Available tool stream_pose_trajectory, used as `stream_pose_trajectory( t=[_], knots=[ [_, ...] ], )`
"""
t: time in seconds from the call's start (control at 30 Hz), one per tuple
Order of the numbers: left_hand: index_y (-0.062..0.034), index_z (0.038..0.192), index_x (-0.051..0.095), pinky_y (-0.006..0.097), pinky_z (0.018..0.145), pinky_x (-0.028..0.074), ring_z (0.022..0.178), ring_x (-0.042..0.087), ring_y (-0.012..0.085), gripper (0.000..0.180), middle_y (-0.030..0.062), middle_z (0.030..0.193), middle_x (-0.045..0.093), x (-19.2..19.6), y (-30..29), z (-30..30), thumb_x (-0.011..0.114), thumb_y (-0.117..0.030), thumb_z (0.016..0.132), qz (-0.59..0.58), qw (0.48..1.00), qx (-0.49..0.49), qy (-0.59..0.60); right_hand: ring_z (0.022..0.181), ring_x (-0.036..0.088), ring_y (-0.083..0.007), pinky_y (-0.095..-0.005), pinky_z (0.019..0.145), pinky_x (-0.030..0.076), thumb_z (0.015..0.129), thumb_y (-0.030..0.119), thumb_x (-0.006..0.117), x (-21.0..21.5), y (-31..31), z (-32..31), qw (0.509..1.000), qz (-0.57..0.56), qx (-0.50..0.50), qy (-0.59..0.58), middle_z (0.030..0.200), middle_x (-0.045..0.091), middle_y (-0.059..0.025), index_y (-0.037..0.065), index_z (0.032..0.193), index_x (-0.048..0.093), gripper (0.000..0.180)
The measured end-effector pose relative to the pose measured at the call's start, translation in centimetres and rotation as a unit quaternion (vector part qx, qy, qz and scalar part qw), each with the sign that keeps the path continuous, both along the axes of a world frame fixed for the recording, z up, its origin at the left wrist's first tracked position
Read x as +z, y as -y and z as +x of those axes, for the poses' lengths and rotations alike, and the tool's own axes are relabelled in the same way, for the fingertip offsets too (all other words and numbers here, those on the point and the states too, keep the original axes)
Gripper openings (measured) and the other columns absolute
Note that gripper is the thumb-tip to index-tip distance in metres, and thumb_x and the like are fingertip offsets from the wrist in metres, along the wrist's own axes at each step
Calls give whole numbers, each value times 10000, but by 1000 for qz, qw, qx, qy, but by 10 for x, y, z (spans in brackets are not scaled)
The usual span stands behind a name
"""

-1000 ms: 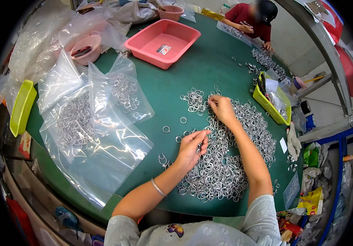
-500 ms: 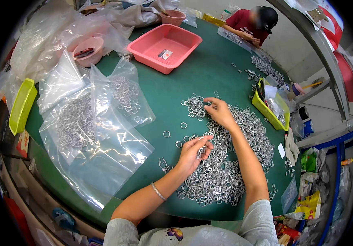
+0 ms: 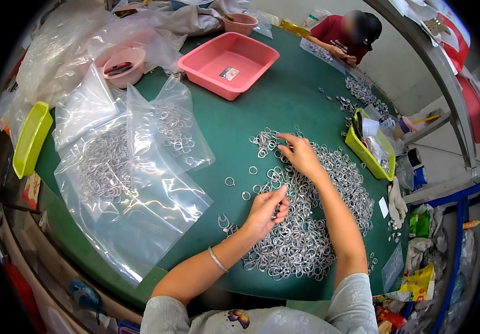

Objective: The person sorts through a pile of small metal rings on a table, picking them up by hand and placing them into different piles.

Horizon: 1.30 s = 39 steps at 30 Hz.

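A large heap of silvery metal rings [image 3: 293, 247] spreads over the green table in front of me, many with a small flat part. My left hand [image 3: 268, 211] is over the heap's left edge, thumb pressed toward curled fingers; whatever is in them is hidden. Farther off, my right hand [image 3: 301, 157] reaches over the heap with thumb and forefinger apart. Its fingertips are beside a smaller pile of rings [image 3: 264, 141]. A few single rings [image 3: 229, 181] lie to the left of the heap.
Clear plastic bags [image 3: 156, 206] holding rings cover the left side. A pink basin [image 3: 229, 64] stands at the back, a yellow-green basket [image 3: 371, 147] at the right, and another yellow-green tray [image 3: 31, 139] far left. Across the table, a person [image 3: 334, 39] handles similar pieces.
My right hand's fingers have parted slightly beside the small pile. My left hand has shifted slightly downward, its fingers still curled. The view has moved a little.
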<state>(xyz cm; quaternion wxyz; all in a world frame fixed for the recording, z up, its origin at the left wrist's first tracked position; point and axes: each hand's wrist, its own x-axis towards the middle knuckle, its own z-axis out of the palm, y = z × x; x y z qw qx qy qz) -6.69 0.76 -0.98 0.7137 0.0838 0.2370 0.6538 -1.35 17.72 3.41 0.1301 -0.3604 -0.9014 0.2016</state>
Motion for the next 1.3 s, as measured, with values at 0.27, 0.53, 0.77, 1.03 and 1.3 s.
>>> stream_pose_trajectory(
  t=[0.27, 0.53, 0.77, 1.03, 1.3],
  knots=[
    [-35, 766, 536, 188, 411, 293, 489, 400, 61, 286, -8, 586, 430, 1, 2, -2, 534, -293, 888, 8, 1000, 12, 26, 652, 623, -289, -364, 591, 477, 756, 180, 644, -21, -7, 5, 999, -3, 17, -49, 679, 625, -155, 31, 798, 647, 155],
    [-9, 1081, 545, 201, 531, 395, 669, 510, 80, 300, 6, 754, 533, -1, -1, -4, 491, -250, 912, -9, 994, 104, -19, 420, 328, -19, -185, 379, 241, 829, 155, 609, 33, 20, 25, 865, -490, -29, -102, 593, 517, 29, -3, 931, 637, 190],
    [10, 1080, 528, 167, 456, 335, 617, 457, 47, 271, 14, 776, 532, -1, -3, -3, 487, -201, 914, -11, 994, 112, -6, 503, 428, -61, -224, 463, 359, 799, 126, 618, 10, 9, 27, 957, -278, -1, -85, 635, 533, -7, 26, 969, 640, 199],
    [31, 1050, 522, 158, 401, 251, 540, 359, 34, 241, 14, 752, 469, 1, -2, -4, 477, -165, 917, -4, 993, 114, 35, 633, 544, -113, -270, 609, 447, 778, 121, 624, -17, 13, 22, 996, -64, 39, 51, 739, 640, -82, -4, 915, 629, 185],
    [23, 1046, 523, 162, 388, 246, 530, 370, 41, 302, 20, 733, 464, 6, 1, -6, 496, -245, 910, -43, 991, 110, 63, 700, 543, -100, -262, 641, 439, 784, 158, 630, 24, 24, 32, 961, -274, -16, -35, 748, 629, -61, -17, 876, 644, 197]
  ],
)
